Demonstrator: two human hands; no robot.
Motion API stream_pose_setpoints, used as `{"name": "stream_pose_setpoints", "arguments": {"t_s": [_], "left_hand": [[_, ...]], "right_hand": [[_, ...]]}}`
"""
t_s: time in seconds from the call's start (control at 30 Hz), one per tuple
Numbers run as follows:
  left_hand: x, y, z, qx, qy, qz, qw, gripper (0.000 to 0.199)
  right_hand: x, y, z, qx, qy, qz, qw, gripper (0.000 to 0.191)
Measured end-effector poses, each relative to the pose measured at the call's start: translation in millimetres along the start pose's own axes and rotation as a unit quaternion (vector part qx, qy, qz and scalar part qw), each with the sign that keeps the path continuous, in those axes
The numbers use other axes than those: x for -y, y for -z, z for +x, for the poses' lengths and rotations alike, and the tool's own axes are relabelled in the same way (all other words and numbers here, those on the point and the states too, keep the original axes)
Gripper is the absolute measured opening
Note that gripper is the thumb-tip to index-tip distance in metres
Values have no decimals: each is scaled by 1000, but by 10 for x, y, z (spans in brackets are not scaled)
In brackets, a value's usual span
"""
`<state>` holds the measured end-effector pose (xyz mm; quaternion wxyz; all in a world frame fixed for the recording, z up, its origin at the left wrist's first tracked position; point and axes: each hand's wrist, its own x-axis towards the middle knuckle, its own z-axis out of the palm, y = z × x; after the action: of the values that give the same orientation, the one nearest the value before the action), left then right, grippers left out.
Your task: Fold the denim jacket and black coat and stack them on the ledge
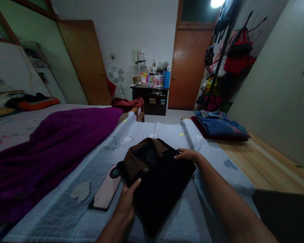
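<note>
A folded black garment [162,182] with a brown collar lies on the pale blue patterned sheet [187,216], its collar pointing away from me. At its left edge is my left hand [128,202], thumb on top of the cloth and the other fingers hidden beside or beneath it. My right hand [188,156] holds the upper right edge, thumb and a finger on the fabric. Just left of the garment rests a pink phone-like object [107,190] with a round dark part at its top.
A purple blanket [78,135] spreads over the bed at left. Folded denim clothing [220,123] lies on a dark red cloth on the wooden boards [255,158] at right. Farther back stand a white fan [116,75] and a dark cabinet [149,108].
</note>
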<state>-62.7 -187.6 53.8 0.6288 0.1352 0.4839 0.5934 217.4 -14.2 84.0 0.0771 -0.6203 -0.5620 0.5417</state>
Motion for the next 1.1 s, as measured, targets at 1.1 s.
{"name": "stream_pose_setpoints", "arguments": {"t_s": [1.1], "left_hand": [[-343,-1266,65,157,-139,192,959,80]], "right_hand": [[-73,730,-1240,-270,136,-19,953,56]]}}
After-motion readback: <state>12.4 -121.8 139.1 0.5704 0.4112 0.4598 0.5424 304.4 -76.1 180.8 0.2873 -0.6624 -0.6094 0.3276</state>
